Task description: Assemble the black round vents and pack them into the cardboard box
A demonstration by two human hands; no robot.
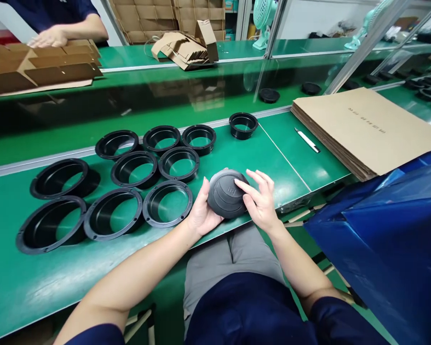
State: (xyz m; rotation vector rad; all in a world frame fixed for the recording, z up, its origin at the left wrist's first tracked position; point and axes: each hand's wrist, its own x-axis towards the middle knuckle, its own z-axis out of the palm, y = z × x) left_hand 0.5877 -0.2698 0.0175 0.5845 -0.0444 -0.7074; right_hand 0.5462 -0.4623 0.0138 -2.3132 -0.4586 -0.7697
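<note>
Head view: black round cap (225, 200), marked with curved lines; left hand (203, 213) clamped around its left side; right hand (260, 200), fingers apart, touching its face.

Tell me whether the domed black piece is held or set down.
Held: the left hand cups the domed black piece while the right hand touches its face.

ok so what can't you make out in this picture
Head view: underside of the black round part, turned away from the camera and resting in the left hand.
Head view: raised mark on its near face, too small and blurred to read.
Head view: print on the cardboard stack, too small to read.
Head view: blue sheeting, cut off by the right edge.
</note>
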